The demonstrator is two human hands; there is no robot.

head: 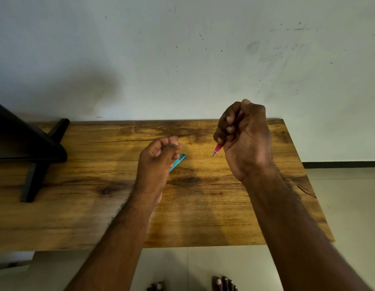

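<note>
Two hands over table (203,206), right hand (245,135) fisted round pink pen (217,148), left hand (156,162) curled on teal pen (178,162), prob. half hidden.

A wooden table (98,217) with dark grain knots stands against a scuffed white wall (182,49). On its far left rests a black stand (29,143) with 2 visible legs. Pale floor tiles (203,267) show near, with bare toes (223,283) below the table edge.
</note>
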